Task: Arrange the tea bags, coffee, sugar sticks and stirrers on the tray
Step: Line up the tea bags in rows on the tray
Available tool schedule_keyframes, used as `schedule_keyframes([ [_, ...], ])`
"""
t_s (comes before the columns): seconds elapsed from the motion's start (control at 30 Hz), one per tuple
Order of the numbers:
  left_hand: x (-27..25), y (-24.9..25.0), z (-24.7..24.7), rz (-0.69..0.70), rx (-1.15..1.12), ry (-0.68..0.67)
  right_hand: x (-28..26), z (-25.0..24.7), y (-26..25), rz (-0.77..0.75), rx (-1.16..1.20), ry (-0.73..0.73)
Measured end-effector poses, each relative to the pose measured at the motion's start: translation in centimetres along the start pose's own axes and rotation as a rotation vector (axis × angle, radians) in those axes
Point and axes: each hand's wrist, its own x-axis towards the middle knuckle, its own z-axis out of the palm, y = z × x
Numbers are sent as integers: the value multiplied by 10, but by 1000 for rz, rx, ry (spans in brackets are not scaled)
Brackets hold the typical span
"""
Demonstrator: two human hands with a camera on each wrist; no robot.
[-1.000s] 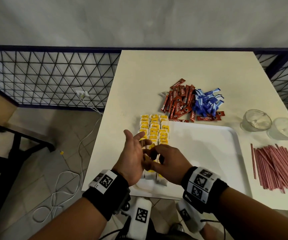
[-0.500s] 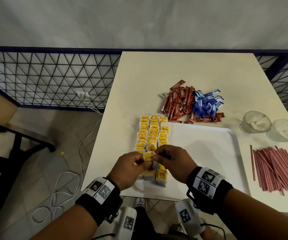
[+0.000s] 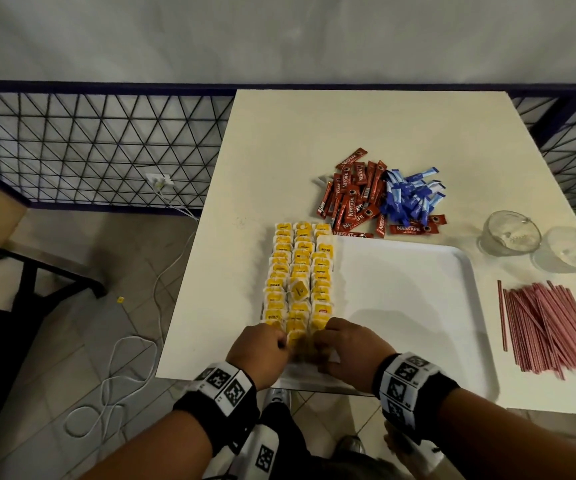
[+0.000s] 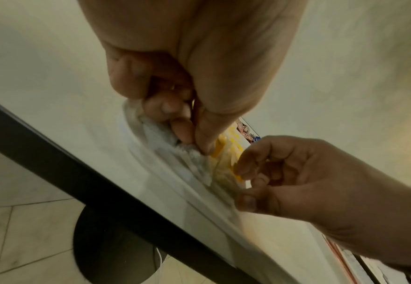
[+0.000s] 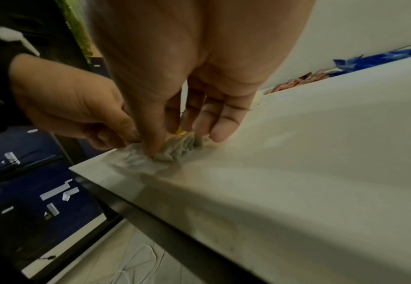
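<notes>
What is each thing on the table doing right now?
tea bags: standing in three rows on the tray's left side.
tray: flat, mostly bare.
coffee sticks: loose pile on the table.
sugar sticks: loose pile beside the coffee.
stirrers: heaped right of the tray.
glass cups: upright, off the tray.
left hand: pinching the nearest tea bags.
right hand: pinching them too.

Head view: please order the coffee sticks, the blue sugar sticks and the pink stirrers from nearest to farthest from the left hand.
From the left hand:
1. Coffee sticks, on the table beyond the tray.
2. Blue sugar sticks, just right of the coffee.
3. Pink stirrers, far right of the tray.
</notes>
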Motion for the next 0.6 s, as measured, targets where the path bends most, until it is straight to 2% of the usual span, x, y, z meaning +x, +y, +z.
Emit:
schedule_keyframes([
  [0.13, -2, -1, 3, -34, -55, 82, 3, 1, -1, -98, -65, 48],
  [0.27, -8, -6, 8, 174, 118, 35, 0, 0, 0, -97, -21, 70],
  [0.43, -6, -4, 10, 226, 245, 10, 2, 4, 2, -110, 6, 99],
  [0.5, -6, 0, -1, 237, 197, 45, 1, 1, -1, -89, -36, 111],
  [0.6, 15, 6, -27, 176, 5, 199, 0, -5, -1, -17, 9, 102],
])
